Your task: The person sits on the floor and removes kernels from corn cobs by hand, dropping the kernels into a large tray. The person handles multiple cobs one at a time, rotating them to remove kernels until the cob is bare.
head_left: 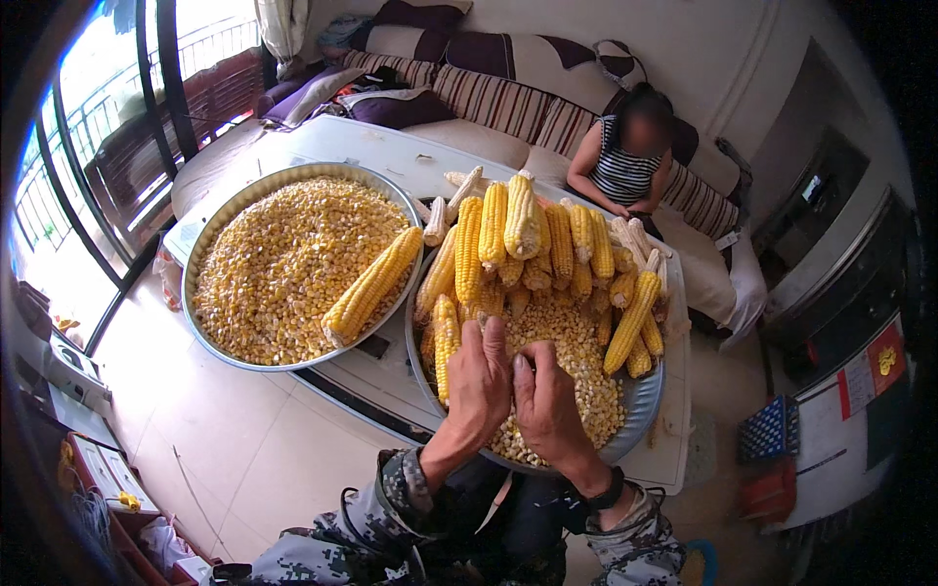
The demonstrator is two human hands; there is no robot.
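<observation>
My left hand [478, 381] and my right hand [544, 399] are close together over the near part of a round metal basin [645, 417]. Their fingers curl inward, and whatever may be between them is hidden. Loose corn kernels [586, 366] cover the basin's floor below my hands. Unshelled yellow corn cobs [493, 223] are piled along its far side. One cob [445, 344] leans just left of my left hand, and another cob [632, 322] slants at the right rim. Several pale stripped cobs [463, 194] lie behind the pile.
A second metal basin [192, 293], full of kernels [293, 264], holds one whole cob [374, 286]. Both basins stand on a white-edged table [366, 143]. A person [626, 161] sits on the sofa [469, 135] beyond. A blue crate [769, 428] stands at the right.
</observation>
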